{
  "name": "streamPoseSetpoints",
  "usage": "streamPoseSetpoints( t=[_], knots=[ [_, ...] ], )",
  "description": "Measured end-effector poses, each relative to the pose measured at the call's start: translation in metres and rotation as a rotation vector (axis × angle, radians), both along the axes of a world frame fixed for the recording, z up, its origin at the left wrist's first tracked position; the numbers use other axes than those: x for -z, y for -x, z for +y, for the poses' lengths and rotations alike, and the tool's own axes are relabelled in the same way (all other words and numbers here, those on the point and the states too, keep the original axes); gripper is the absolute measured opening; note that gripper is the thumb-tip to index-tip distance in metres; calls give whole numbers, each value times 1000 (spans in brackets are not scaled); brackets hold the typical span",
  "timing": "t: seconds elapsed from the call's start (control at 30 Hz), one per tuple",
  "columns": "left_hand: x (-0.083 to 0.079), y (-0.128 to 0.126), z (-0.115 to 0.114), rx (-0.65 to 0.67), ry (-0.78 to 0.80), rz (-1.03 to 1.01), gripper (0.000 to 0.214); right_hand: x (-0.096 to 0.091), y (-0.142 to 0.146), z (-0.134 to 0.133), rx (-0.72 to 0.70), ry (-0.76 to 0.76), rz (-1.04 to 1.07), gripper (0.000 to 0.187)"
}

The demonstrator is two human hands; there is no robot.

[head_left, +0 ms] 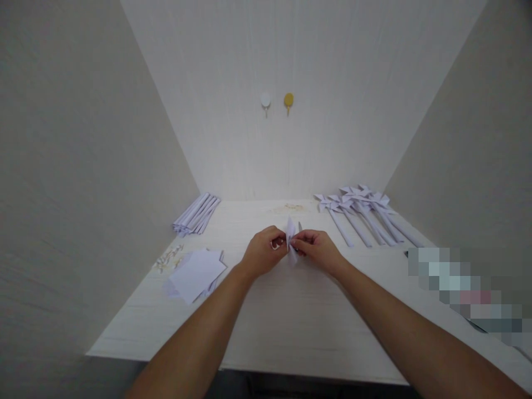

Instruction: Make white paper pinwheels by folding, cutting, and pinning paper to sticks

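White table (316,327) beneath both hands, stemmed paper pinwheels (361,195) beyond them to the right, loose paper sheets (197,275) left of them, rolled paper tubes (197,214) out past those. Left hand (265,250) and right hand (318,247) both mostly closed, thumbs and fingers pinching one folded paper piece (290,227) between them (exact folds too small to read).

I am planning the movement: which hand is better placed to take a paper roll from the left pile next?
Probably the left hand: it is nearer the pile of paper rolls. The right hand pinches the folded paper from the right side, and could perhaps hold it alone.
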State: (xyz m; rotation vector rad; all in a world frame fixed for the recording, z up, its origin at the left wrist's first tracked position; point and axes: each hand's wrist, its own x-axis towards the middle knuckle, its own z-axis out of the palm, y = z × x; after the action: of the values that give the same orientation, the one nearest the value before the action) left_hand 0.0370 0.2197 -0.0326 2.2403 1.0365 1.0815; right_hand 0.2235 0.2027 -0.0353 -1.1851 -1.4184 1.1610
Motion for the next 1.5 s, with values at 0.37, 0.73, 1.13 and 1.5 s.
streamPoseSetpoints(
  t=[0.37,0.73,1.13,1.5],
  knots=[
    [-6,-3,-4,-36,45,-64,7,6,6,1,-48,93,147,32],
    [-6,-5,-4,-71,59,-169,8,11,7,1,-159,219,367,30],
    [-3,-4,-5,-94,30,-167,20,4,2,0,-230,296,496,24],
    [-3,9,11,-381,81,-105,14,3,0,0,-236,321,527,19]
  ],
)
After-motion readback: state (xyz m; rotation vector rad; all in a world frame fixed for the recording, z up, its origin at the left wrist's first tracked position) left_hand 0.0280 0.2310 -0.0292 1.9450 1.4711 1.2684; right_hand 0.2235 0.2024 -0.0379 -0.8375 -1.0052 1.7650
